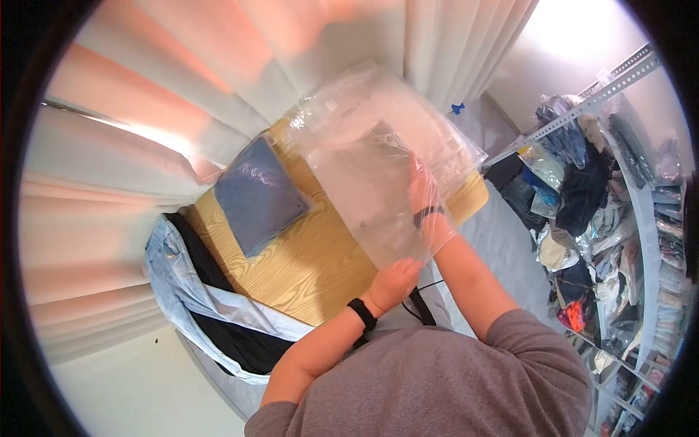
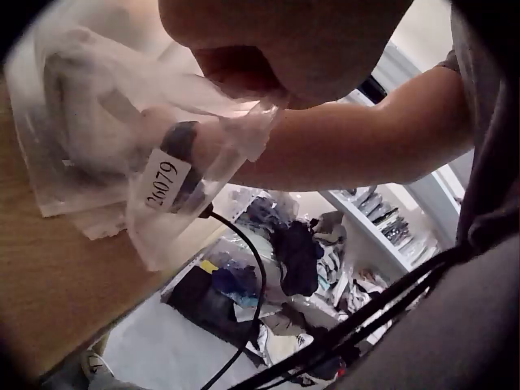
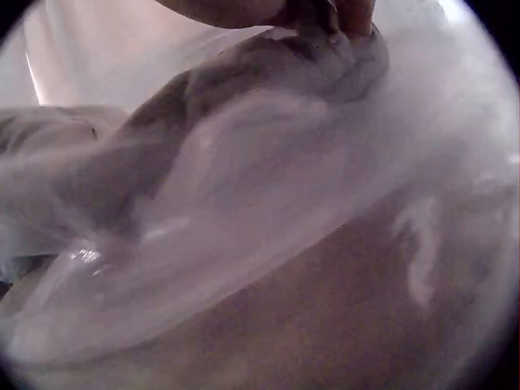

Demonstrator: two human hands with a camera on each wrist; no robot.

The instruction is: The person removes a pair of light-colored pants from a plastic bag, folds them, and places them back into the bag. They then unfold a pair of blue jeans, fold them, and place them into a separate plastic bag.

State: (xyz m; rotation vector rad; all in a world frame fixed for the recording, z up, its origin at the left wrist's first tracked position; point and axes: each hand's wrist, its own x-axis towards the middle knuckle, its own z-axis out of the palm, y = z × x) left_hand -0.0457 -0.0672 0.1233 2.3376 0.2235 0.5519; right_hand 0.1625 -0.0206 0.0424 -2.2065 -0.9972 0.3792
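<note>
A clear plastic bag (image 1: pixel 378 244) is stretched over the table, with a folded grey-beige garment (image 1: pixel 357 175) inside it. My left hand (image 1: pixel 399 282) grips the near edge of the bag at its opening. My right hand (image 1: pixel 422 186) reaches into the bag up to past the wrist and is seen through the film. In the right wrist view, its fingers (image 3: pixel 353 16) pinch a bunched part of the garment (image 3: pixel 268 69). The left wrist view shows the film draped round the right forearm (image 2: pixel 349 142), over a wrist strap bearing a numbered label (image 2: pixel 169 180).
A dark blue bagged garment (image 1: pixel 258 193) lies on the wooden table (image 1: pixel 320 273). Large clear bags (image 1: pixel 429 116) are stacked at the far end. Light blue jeans (image 1: pixel 171 255) hang at the left edge. Shelves with piled clothes (image 1: pixel 582 182) stand right; a curtain (image 1: pixel 240 65) borders the table.
</note>
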